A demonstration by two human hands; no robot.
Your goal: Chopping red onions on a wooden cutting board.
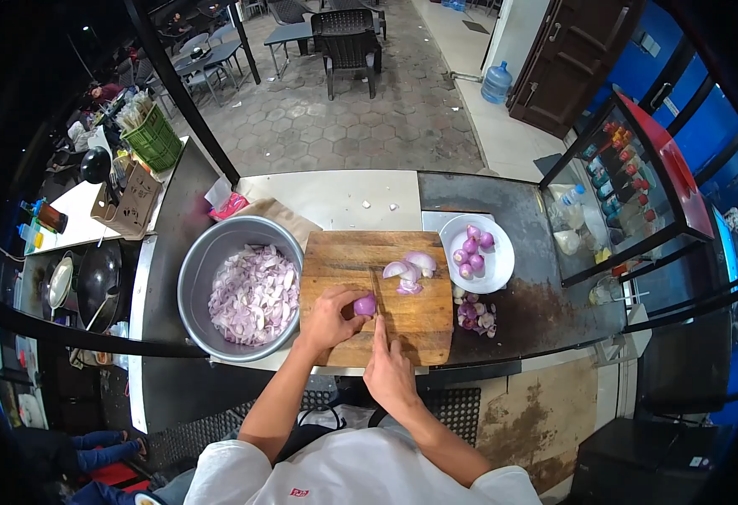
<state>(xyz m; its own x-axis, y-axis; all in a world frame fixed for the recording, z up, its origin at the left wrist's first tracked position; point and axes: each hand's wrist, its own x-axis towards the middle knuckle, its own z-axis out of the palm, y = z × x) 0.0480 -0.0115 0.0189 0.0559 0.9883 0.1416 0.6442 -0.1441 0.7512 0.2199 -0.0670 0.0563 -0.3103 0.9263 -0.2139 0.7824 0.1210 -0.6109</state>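
Observation:
On the wooden cutting board [337, 252], my left hand [329, 319] holds a peeled purple shallot [364, 305] with its fingertips. My right hand [391, 372] grips a knife [376, 291], index finger along its spine, with the blade beside the shallot's right side. Cut shallot pieces [409, 271] lie on the board's upper right. Left of the board stands a grey metal bowl [193, 297] holding many sliced shallots [255, 297]. To the right, a white plate [501, 259] carries several whole peeled shallots [472, 246]. Shallot trimmings [476, 315] are heaped below that plate.
A pink packet [228, 207] and brown paper [277, 213] lie behind the bowl. A glass display case [628, 183] stands at the right. On the left are a cardboard box [130, 202], a green basket [154, 139] and a dark wok [98, 284]. Someone's jeans-clad legs [107, 448] show at lower left.

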